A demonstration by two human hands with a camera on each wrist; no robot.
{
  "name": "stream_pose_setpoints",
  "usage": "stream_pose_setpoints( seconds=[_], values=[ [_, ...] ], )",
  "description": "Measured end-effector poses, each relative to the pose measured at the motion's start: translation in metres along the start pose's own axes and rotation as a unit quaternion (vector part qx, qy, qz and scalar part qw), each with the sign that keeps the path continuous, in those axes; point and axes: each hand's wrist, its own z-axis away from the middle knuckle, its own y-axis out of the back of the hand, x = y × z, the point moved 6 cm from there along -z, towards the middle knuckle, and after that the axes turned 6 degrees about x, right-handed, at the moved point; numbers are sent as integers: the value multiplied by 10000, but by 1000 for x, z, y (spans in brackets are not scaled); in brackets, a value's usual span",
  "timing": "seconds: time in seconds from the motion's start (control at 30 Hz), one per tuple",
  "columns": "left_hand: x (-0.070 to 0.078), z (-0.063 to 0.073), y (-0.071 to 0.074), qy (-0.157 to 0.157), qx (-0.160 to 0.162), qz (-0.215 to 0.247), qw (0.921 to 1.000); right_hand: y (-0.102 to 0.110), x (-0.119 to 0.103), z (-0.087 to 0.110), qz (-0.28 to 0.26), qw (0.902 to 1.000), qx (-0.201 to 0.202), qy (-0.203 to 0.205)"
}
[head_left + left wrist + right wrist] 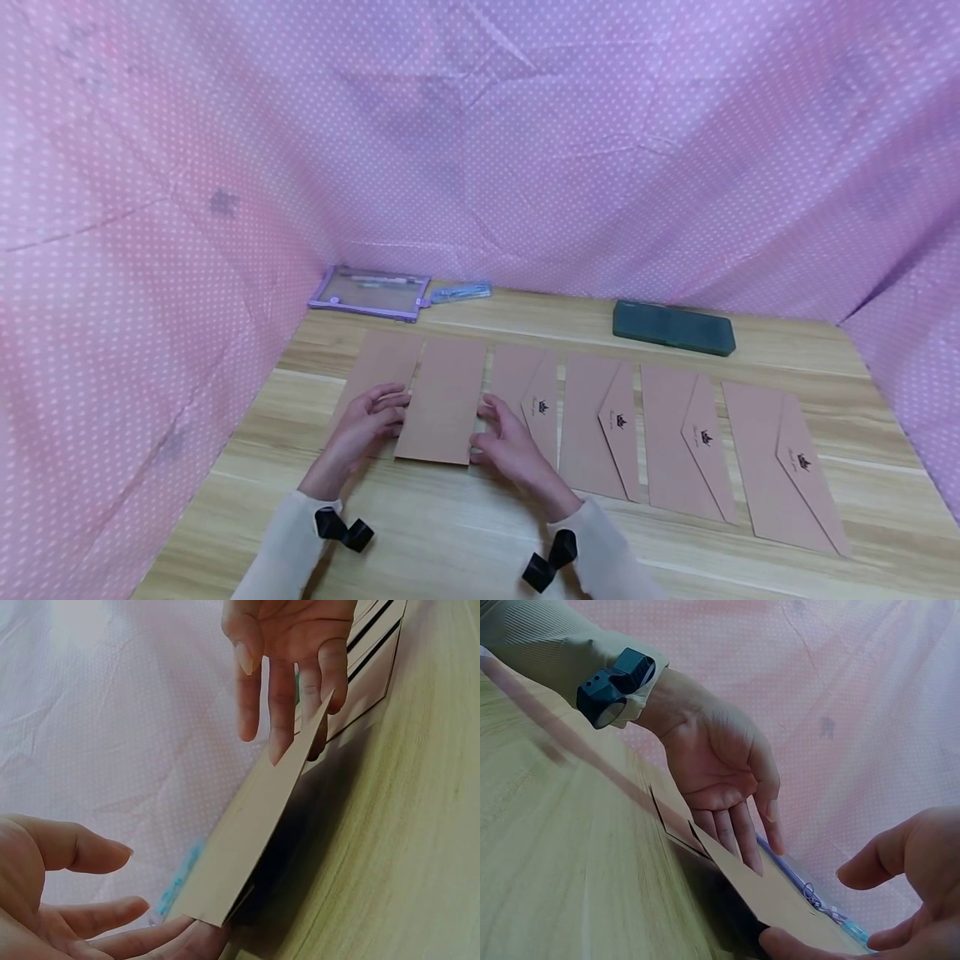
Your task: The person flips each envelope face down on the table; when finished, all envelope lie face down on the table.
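A plain brown envelope [441,402], blank face up, lies second from left in a row of envelopes, its near edge raised above the table in both wrist views. My left hand [367,421] is at its left edge, fingers loosely extended and fingertips right at the edge; the thumb stands apart in the left wrist view. At the other long edge, my right hand [512,443] has its fingertips against the side, its thumb [874,862] also away from the paper. Another blank-faced envelope [382,358] is partly under my left hand.
Flap-side-up envelopes with a crown print, such as the nearest one [513,371] and the far right one [772,467], continue the row. Behind stand a purple mesh pouch [367,293], a blue clear case [461,292] and a dark green box [672,327]. Pink dotted cloth [480,167] surrounds the table.
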Motion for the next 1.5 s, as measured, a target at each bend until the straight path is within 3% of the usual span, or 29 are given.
stream_pose_setpoints(
  seconds=[0.87, 1.5],
  values=[
    [8, 7, -4, 34, -96, -637, 9979, 1, -4, 6, 342, 9991, -250, -62],
    [12, 6, -2, -61, 184, -657, 9976, 2, -5, 9, 438, 9982, -394, -126]
  ],
)
